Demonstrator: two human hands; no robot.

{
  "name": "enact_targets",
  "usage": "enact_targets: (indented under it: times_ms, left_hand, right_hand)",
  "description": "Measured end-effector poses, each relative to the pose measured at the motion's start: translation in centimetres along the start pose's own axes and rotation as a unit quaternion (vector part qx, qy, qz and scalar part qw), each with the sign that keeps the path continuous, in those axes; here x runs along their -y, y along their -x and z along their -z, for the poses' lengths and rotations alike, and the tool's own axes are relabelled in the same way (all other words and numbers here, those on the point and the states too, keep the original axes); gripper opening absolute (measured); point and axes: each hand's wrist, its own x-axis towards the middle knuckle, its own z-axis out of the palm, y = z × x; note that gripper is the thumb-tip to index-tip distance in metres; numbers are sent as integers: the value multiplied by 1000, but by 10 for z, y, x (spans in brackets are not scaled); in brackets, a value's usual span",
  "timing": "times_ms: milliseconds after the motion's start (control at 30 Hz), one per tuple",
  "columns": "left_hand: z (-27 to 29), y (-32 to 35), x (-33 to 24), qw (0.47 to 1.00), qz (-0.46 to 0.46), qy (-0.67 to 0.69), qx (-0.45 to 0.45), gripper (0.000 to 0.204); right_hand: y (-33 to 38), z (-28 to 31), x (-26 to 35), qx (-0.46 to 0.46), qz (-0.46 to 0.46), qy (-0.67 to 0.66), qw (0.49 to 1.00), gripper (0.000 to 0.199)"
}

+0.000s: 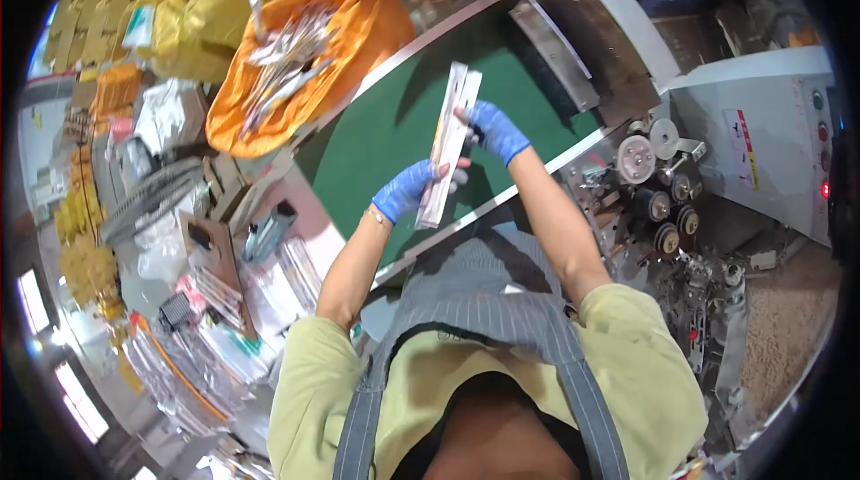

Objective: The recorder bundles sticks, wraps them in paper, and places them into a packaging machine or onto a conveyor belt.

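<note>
Over a green conveyor belt (376,135) I hold a small bundle of long, thin, whitish wrapped packets (441,144). My left hand (406,191), in a blue glove with bare fingertips, grips the lower part of the bundle. Farther up, my right hand (495,131) in a matching glove pinches its right side. The bundle slants, its top end leaning away to the right. What lies inside the wrappers is too small to make out.
Left of the belt stands an orange sack (376,10) filled with loose thin packets. Machine rollers (636,159) and a grey control cabinet (761,140) are at the right. A metal bar (553,55) spans the belt's far end. Clear plastic packs (179,368) crowd the lower left.
</note>
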Motion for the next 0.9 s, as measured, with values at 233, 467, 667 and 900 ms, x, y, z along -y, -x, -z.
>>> enact_targets:
  times_ms: [233, 467, 667, 900]
  left_hand:
    - [-31, 118, -13, 980, -164, 84, 70, 76]
    - [-13, 217, 10, 957, -262, 87, 89, 64]
    - [7, 259, 44, 952, -301, 41, 37, 48]
    - [-10, 299, 57, 909, -405, -33, -92, 41]
  right_hand:
    - [14, -116, 21, 45, 15, 83, 995, 25]
    - [42, -220, 17, 58, 95, 263, 958, 20]
    - [65, -304, 41, 76, 239, 247, 936, 17]
    - [52, -332, 57, 168, 388, 670, 611, 22]
